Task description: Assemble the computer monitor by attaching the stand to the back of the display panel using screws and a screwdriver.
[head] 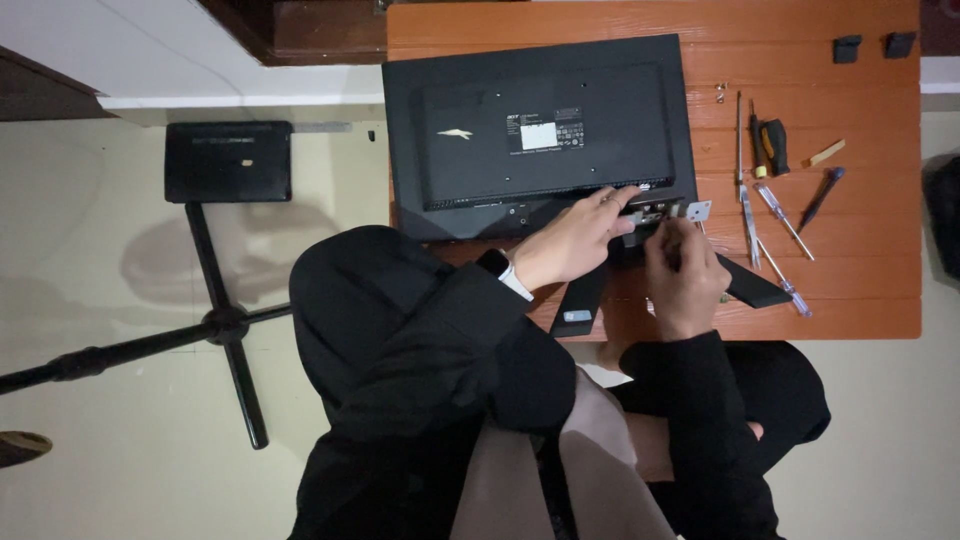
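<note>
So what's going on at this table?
A person in dark sleeves is leaning over a black monitor lying face down on an orange wooden table. The left hand rests on the monitor's lower edge, while the right hand works at a small metal bracket there. Several screwdrivers lie on the table to the right. A black tripod stands on the floor nearby.

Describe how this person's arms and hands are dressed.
Both arms wear long black sleeves. The left hand is bare, with a dark watch at the wrist and a white cuff showing under the sleeve. The right hand is bare too; no ring or glove shows.
</note>
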